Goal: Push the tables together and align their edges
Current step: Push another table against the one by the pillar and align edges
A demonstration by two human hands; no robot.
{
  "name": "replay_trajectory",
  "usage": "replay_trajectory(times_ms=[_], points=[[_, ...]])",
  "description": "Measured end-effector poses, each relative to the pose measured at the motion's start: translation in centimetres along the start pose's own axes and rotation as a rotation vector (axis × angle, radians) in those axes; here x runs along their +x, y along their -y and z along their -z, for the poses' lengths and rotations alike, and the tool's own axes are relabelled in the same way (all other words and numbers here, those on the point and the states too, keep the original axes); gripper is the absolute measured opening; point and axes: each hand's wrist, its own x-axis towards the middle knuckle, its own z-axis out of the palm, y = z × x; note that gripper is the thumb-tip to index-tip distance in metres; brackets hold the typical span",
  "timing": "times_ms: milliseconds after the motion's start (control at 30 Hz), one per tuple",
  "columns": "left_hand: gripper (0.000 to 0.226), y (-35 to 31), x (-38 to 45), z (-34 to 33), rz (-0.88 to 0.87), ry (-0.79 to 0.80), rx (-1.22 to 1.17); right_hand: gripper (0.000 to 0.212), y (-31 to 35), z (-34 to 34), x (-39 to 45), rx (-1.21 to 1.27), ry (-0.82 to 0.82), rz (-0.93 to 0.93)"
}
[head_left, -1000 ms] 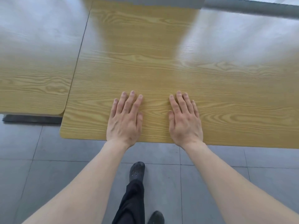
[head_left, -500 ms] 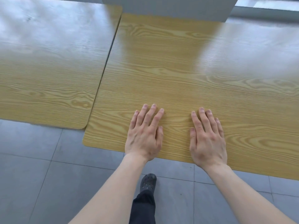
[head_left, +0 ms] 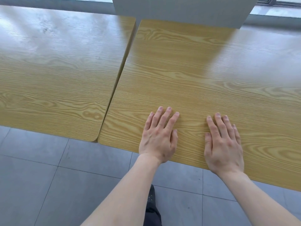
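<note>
We are pressing our left hand (head_left: 158, 137) and right hand (head_left: 224, 144) flat, fingers loosely spread, on the right table (head_left: 203, 75), risking shoving its front edge past the left table (head_left: 53, 75).

I saw two tables topped in yellow wood-grain laminate, both glossy and washed with pale glare toward twelve o'clock. The left table (head_left: 53, 75) filled the view from nine to eleven o'clock and the right table (head_left: 203, 75) ran from the centre out to three o'clock, side by side with their inner edges nearly touching along a thin dark seam that widened slightly toward twelve o'clock. At six o'clock their rounded near corners met almost level, the right table's near edge sitting just a little closer to me.
</note>
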Motion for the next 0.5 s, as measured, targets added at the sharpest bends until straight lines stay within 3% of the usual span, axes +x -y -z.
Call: replay_trajectory(times_ms=[333,500], points=[[0.056,0.3,1.8,-0.2,-0.015,-0.004,-0.02,0.054,0.0,0.0,1.4,-0.012,0.011,-0.029],[0.056,0.4,1.8,0.6,-0.025,0.059,-0.069,0.054,0.4,1.0,1.7,-0.033,0.093,-0.045]])
